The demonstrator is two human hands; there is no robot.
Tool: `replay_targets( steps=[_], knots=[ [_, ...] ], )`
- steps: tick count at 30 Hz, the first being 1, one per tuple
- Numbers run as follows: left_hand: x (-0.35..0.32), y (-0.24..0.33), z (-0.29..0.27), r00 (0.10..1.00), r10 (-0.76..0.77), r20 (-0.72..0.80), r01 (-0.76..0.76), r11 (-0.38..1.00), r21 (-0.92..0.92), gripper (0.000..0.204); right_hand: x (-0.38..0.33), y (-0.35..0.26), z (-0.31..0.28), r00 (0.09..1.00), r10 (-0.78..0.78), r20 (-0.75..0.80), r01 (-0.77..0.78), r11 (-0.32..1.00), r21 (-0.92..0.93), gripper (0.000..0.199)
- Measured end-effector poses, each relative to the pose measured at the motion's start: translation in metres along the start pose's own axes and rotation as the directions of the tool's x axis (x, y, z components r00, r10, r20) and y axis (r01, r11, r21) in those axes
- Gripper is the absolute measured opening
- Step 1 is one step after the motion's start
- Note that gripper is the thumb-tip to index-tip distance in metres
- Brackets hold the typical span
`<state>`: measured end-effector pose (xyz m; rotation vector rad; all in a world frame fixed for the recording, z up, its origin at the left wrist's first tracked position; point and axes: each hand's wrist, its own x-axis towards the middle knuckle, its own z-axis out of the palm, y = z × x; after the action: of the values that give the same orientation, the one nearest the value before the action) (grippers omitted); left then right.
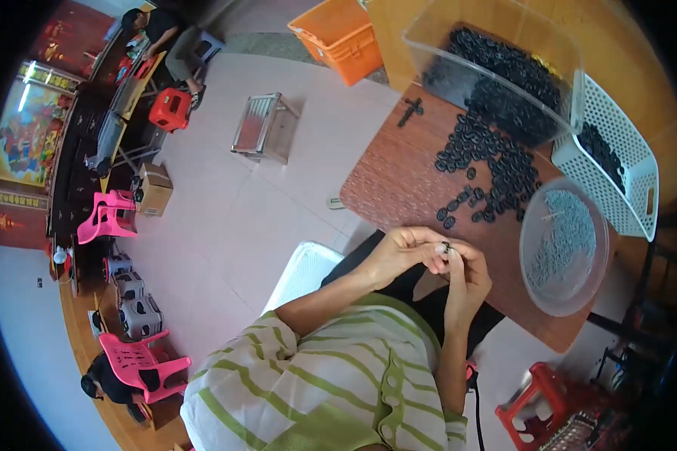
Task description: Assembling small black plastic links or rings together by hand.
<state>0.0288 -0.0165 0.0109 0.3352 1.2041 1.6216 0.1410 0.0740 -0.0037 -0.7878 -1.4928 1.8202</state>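
Above the near edge of a brown table [384,180], both my hands meet at the fingertips around a small black part [447,246]. My left hand [408,252] pinches it from the left. From the right, the fingers of my right hand [468,272] close on it too; the fingers hide most of its shape. Just beyond lies a loose heap of small black oval pieces [489,154], with a few strays nearest my hands. A clear round tub [530,278] of small grey metal pieces [568,240] stands right of my right hand.
A clear bin [429,34] of black pieces and a white perforated basket [639,169] occupy the table's far side. Orange crates [338,41] stand beyond. A metal stool [257,128] is on the floor, a red stool [538,406] lower right. Two other people are at far left.
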Motion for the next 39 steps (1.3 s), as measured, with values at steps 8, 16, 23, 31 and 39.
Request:
replay_targets(
  steps=[8, 16, 23, 31, 39],
  knots=[
    [0.006, 0.005, 0.006, 0.997, 0.082, -0.002, -0.081, 0.991, 0.106, 0.020, 0.012, -0.026, -0.009, 0.984, -0.164, 0.069, 0.177, 0.942, -0.285, 0.006],
    [0.006, 0.000, -0.002, 0.988, 0.154, -0.015, -0.148, 0.968, 0.204, 0.018, 0.011, -0.020, -0.009, 0.994, 0.073, 0.084, -0.058, 0.982, -0.177, 0.005],
    [0.011, -0.013, -0.016, 0.994, 0.108, -0.028, -0.102, 0.982, 0.157, 0.020, 0.016, -0.013, -0.011, 0.967, 0.227, 0.114, -0.204, 0.963, -0.178, 0.009],
    [0.020, -0.002, -0.021, 0.995, 0.063, -0.082, -0.057, 0.996, 0.069, 0.019, 0.042, -0.023, -0.019, 0.993, 0.110, 0.044, -0.087, 0.927, -0.364, 0.014],
    [0.028, -0.002, -0.030, 0.992, 0.081, -0.096, -0.081, 0.997, 0.001, 0.020, 0.073, -0.008, -0.002, 0.922, -0.299, 0.248, 0.383, 0.590, -0.711, 0.017]
  ],
)
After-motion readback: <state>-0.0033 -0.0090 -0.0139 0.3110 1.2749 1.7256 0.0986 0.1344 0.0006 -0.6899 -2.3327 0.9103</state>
